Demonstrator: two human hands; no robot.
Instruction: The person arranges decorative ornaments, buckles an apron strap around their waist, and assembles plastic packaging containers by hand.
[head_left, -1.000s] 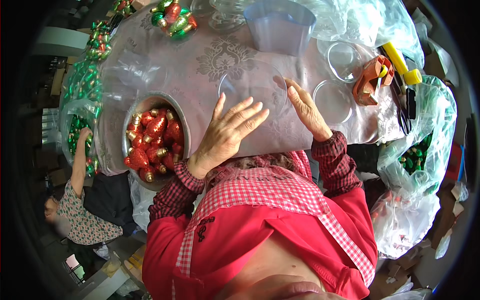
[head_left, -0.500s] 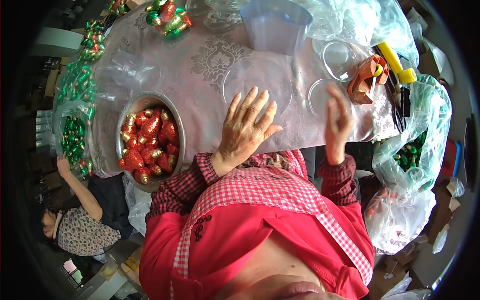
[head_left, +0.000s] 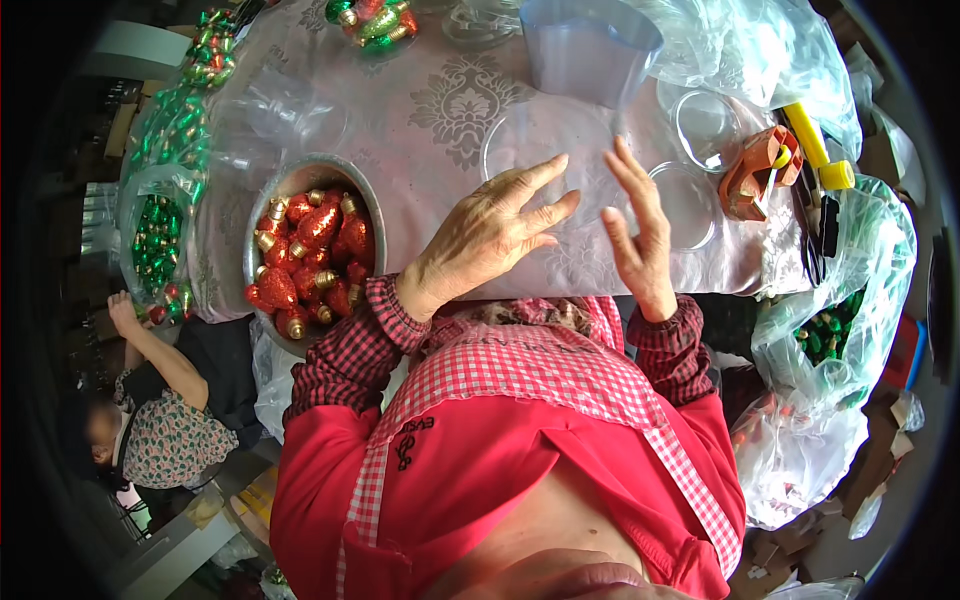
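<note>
Clear plastic disc [head_left: 545,150], lying flat on the patterned tablecloth [head_left: 440,100] at centre-top of the frame, just above both hands; being round, it has no long axis to speak of, and its far rim touches or passes under the bluish plastic tub [head_left: 588,45]. Left hand [head_left: 490,235], palm down with fingers spread and empty, points up and right, its fingertips at or just over the disc's lower edge; whether they touch it cannot be told. Right hand [head_left: 640,235], raised on edge with fingers extended and empty, stands at the disc's lower right. Both hands lie about equally near. Two more clear lids [head_left: 705,125] sit to the right. A metal bowl of red bulb ornaments [head_left: 310,255] occupies centre-left, beside the left wrist. Another person [head_left: 150,400] reaches up at lower left.
</note>
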